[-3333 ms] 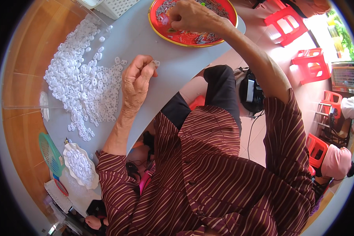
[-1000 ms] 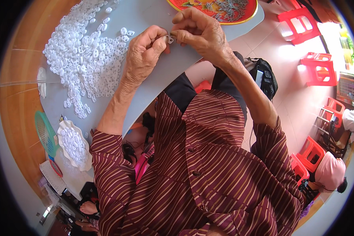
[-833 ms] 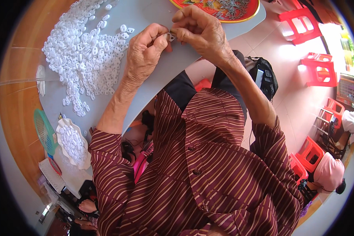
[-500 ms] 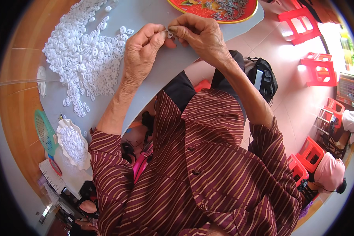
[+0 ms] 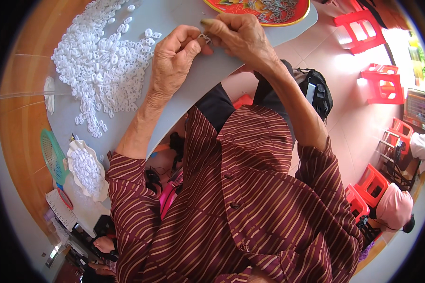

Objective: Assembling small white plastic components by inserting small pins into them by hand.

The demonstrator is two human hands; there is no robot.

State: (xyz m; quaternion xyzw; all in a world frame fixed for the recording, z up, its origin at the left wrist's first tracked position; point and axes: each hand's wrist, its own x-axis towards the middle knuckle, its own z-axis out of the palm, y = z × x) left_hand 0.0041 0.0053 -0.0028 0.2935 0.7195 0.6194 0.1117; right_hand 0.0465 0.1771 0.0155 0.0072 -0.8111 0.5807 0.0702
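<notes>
- Your left hand [image 5: 171,63] pinches a small white plastic piece [image 5: 205,37] above the grey table [image 5: 174,14].
- Your right hand [image 5: 248,40] curls beside it, thumb extended; its grip cannot be told.
- That piece appears mid-work; heaped white pieces [image 5: 99,70] and slender grey parts [image 5: 279,11] seem left.
- Whether the scalloped dish [image 5: 99,191] holds finished pieces is unclear.

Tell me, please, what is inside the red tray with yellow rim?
Inside the red tray are many small grey pieces, beside a flower pattern. What lies beneath the pieces is covered; the right hand hides a bit of rim, and the picture's edge cuts off the rest.
</notes>
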